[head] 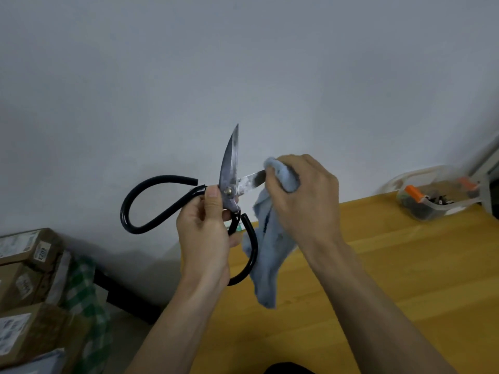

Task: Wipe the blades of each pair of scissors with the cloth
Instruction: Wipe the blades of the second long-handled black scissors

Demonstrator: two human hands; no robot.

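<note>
Two bare hands worked in mid-air above the near-left end of a yellow wooden table (391, 265), in front of a plain grey-white wall (243, 63). The left hand (206, 236) was closed around a pair of large scissors (229, 190) near the brass pivot, thumb pressed just beside the rivet, fingers wrapped behind the lower handle. The scissors stood spread open: one stained blade (231, 157) pointed up, slightly tilted, while the other blade (249, 181) ran out to the right, nearly level. Their black looped handles (140, 206) curved away, one sweeping out to the left, the other bending down below the left hand.

The right hand (302, 195) was clenched on a pale blue cloth (270, 255), with a bunched part of it pinched over the outer end of the level blade, so that the tip was hidden inside the fabric. The rest of the cloth hung loose below the hand, in front of the table edge.

Well apart, at the far right of the table, sat a clear plastic container (432, 195) with orange clips and dark small contents too blurred to name. Left of the table, lower down, cardboard boxes (24, 265) with labels were stacked, and a green-and-white checked fabric (83, 287) lay against them.
</note>
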